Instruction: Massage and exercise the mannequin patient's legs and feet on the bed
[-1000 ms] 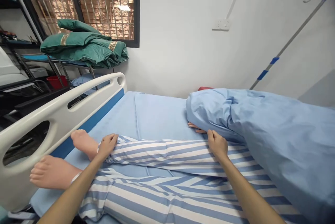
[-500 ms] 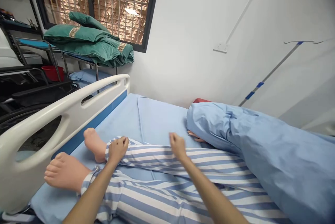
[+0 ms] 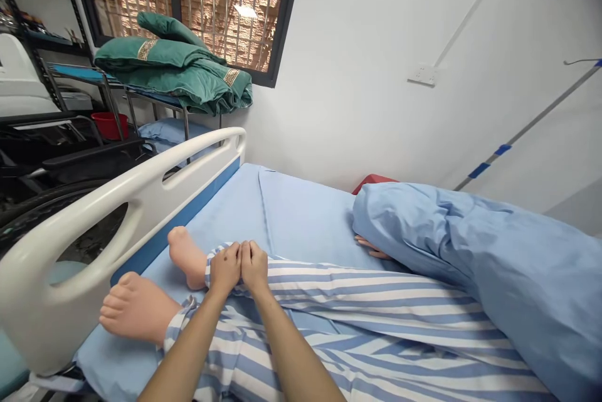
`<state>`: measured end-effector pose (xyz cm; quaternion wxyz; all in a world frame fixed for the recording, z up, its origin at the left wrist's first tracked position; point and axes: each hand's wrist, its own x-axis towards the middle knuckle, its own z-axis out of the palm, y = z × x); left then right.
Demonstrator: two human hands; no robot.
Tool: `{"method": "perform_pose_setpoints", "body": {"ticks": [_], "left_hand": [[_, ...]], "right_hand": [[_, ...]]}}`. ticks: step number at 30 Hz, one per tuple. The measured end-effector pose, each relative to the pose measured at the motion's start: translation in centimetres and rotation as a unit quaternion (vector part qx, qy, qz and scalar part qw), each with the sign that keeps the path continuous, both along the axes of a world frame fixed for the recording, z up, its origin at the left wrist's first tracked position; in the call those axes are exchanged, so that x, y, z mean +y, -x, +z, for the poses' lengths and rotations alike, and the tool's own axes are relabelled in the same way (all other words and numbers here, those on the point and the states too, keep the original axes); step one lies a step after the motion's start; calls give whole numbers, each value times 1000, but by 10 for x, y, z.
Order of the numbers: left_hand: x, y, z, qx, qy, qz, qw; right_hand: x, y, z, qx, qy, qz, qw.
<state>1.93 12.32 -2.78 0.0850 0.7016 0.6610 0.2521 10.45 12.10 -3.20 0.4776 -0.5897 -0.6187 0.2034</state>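
Note:
A figure in blue-and-white striped trousers (image 3: 357,308) lies on a hospital bed, bare feet (image 3: 136,308) toward the white footboard (image 3: 94,214). My left hand (image 3: 224,269) and my right hand (image 3: 254,266) sit side by side, both closed on the cuff of the far trouser leg just above the far ankle (image 3: 185,256). A light blue quilt (image 3: 470,245) is bunched over the figure's upper half, and a pale hand (image 3: 371,246) pokes out from under its edge.
The bed has a light blue sheet (image 3: 282,214) and stands against a white wall. Behind the footboard are a rack with folded green blankets (image 3: 179,73), a red basin (image 3: 109,125), and a barred window. A pole with blue tape (image 3: 512,138) leans at the right.
My right hand left the trouser leg near the quilt and slid left to join my left hand at the cuff. The view shifted slightly to the left.

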Motion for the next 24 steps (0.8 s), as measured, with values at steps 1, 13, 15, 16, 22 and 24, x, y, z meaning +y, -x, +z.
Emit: {"method": "perform_pose_setpoints", "body": {"ticks": [1,13,15,16,22,24], "left_hand": [[0,0,0,0,0,-3,1000],[12,2,28,-299,6,-30,954],[13,-8,27,-374,-7,1,927],[12,-13,24,-375,-12,13,927],[-1,-35,-1,-92,0,88,992],[-2,-35,-1,-48,15,95,994]], "right_hand": [[0,0,1,-1,1,-5,1000],[2,1,6,51,-13,-13,999],[4,0,8,86,-12,-11,996],[4,-1,8,107,-7,-10,994],[11,-7,5,222,17,-1,975],[12,-6,6,222,18,-4,975]]}}
